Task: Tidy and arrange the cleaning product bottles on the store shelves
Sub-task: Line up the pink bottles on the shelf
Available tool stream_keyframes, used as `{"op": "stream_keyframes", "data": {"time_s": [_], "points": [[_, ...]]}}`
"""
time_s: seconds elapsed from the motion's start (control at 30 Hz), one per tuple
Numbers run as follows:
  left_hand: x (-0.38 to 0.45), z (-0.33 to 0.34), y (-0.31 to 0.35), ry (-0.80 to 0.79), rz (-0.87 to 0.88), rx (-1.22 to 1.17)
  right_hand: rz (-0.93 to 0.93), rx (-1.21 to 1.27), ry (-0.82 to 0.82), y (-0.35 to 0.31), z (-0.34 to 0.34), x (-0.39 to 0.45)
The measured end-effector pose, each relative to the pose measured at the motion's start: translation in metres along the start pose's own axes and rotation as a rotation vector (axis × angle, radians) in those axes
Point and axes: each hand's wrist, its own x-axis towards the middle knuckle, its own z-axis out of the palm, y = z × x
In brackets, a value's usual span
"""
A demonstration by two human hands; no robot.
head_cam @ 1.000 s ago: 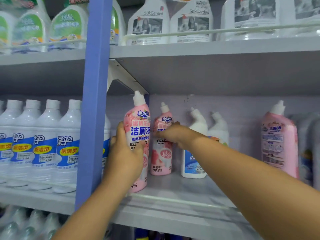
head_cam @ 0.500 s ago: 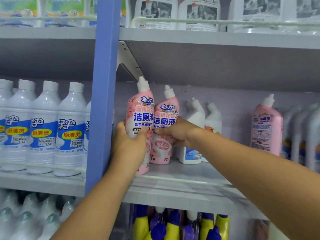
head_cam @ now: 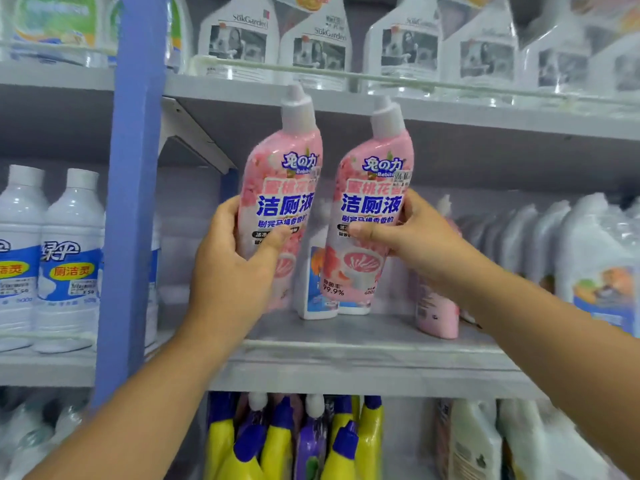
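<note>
CHANGE: both pink toilet-cleaner bottles are now lifting off the grey shelf, right of the blue upright | GRIP: left hand wrapping left bottle, right hand wrapping right bottle | MEANING: probably being repositioned; bases blurred.

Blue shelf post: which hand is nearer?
Left. The left hand holds a pink bottle just right of the blue post; the right hand grips the second pink bottle farther right.

Two bare forearms enter from the lower corners of the frame, sleeveless as far as visible. Left hand and right hand show no rings, watches or gloves.
</note>
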Motion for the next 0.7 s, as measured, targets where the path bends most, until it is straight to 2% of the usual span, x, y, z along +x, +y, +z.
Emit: {"op": "stream_keyframes", "data": {"time_s": [0.1,0.23,0.33,0.5,0.7], "points": [[-0.032,0.010,0.041,-0.017,-0.015,-0.141,-0.084,0.035,0.041,-0.022,-0.042,-0.037],[-0.091,0.031,0.081,-0.163,-0.064,-0.230,-0.149,0.070,0.080,-0.036,-0.104,-0.100],[-0.140,0.058,0.090,-0.256,-0.122,-0.277,-0.131,0.050,0.099,-0.028,-0.151,-0.154],[-0.232,0.106,0.073,-0.372,-0.269,-0.270,0.049,-0.033,0.125,0.020,-0.219,-0.247],[-0.337,0.172,-0.008,-0.414,-0.522,-0.162,0.369,-0.067,0.201,0.134,-0.261,-0.319]]}}
